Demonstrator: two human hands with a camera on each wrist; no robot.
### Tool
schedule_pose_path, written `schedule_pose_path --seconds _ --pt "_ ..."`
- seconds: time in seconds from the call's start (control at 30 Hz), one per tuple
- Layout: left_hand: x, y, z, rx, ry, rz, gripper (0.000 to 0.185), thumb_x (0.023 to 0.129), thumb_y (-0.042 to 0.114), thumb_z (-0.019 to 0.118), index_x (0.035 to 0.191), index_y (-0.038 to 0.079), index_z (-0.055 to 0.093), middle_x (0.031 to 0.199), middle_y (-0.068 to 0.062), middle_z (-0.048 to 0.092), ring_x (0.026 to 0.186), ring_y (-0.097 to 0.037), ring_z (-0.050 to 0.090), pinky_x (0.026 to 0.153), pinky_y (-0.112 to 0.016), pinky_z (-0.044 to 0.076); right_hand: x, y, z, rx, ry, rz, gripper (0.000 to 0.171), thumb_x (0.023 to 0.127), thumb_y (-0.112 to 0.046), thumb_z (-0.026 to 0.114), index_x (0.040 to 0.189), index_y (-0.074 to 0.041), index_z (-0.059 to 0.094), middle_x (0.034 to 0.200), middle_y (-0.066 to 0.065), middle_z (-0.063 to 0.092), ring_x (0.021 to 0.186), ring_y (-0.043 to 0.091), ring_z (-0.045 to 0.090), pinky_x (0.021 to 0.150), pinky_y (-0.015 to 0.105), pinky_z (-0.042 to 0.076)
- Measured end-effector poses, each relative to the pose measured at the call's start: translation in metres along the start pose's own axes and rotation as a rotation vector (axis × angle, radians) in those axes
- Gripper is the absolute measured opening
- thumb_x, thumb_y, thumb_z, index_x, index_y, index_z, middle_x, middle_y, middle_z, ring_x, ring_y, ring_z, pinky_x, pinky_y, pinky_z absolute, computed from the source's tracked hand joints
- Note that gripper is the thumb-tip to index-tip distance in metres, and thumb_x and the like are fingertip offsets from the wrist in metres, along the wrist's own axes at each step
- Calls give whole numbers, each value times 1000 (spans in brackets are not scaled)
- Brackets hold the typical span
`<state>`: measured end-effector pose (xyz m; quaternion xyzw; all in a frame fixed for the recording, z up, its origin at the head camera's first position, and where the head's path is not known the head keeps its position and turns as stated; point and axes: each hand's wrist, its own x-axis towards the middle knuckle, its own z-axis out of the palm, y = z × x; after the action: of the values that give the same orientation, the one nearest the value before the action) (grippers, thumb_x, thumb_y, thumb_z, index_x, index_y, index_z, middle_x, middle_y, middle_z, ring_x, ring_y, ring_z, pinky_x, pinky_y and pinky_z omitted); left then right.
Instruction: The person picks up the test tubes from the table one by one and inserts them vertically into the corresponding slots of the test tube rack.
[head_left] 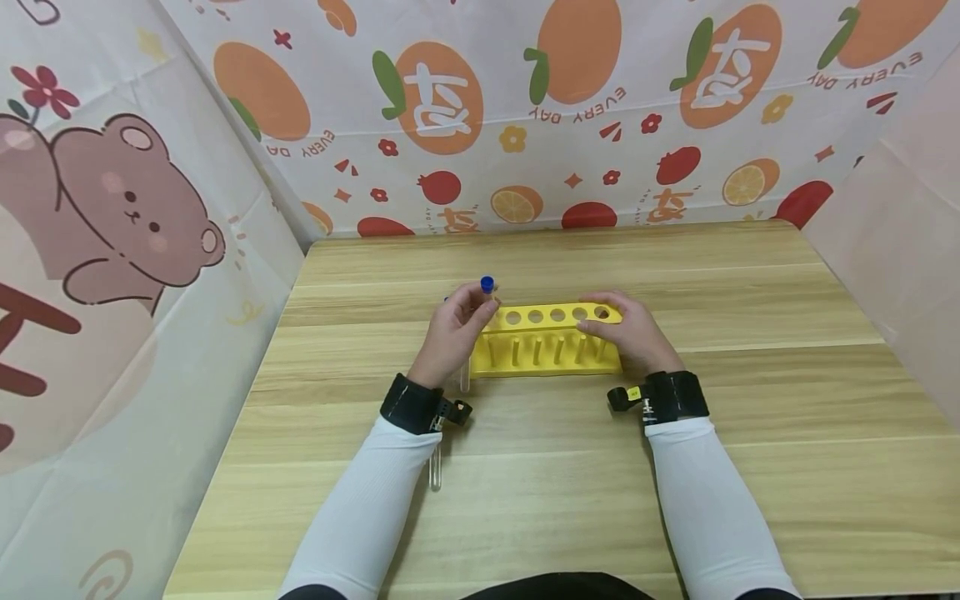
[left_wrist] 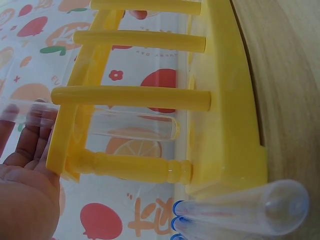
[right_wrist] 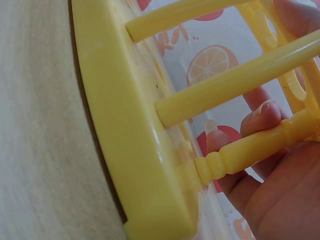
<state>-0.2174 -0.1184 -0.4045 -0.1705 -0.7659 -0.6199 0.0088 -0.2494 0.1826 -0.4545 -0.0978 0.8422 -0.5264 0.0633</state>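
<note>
While our right hand (head_left: 628, 332) curls its fingers (right_wrist: 260, 117) round the right end post of the yellow rack (head_left: 547, 340) standing on the bench (head_left: 750, 417), our left hand (head_left: 452, 332) pinches a clear tube with a blue cap (head_left: 487, 284) at the rack's leftmost hole. We see the tube upright, its long axis down through the hole and its rounded bottom (left_wrist: 170, 131) near the base. More tubes (left_wrist: 250, 207) lie just beside the rack's left end.

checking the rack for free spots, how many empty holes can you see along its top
5 open holes run along the yellow rack's top, right of the tube the left hand holds at the left end; more may be hidden under the hands.
</note>
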Motion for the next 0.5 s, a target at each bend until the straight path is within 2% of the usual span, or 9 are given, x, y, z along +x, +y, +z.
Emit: schedule_pose_path --seconds 0.1,0.17,0.5 --pt "4 -14 0 6 1 9 32 103 20 53 129 3 58 121 -24 60 110 -33 57 90 -22 49 1 2 0 -1 2 -3 59 80 -54 76 130 -26 62 146 -1 48 134 32 45 105 53 43" --pt "4 -17 0 20 4 18 31 102 23 53 127 4 60 121 -23 60 109 -31 58 89 -22 49 1 2 0 -2 4 -2 59 80 -53 76 130 -26 62 146 -1 48 134 32 45 105 53 43" --pt "3 -19 -1 12 -1 43 27 99 25 60 117 4 64 117 -17 63 103 -19 59 87 -24 52 0 -1 1 8 1 8 57 82 -47 77 132 -25 61 147 0 47 135 30 43 106 52 42"
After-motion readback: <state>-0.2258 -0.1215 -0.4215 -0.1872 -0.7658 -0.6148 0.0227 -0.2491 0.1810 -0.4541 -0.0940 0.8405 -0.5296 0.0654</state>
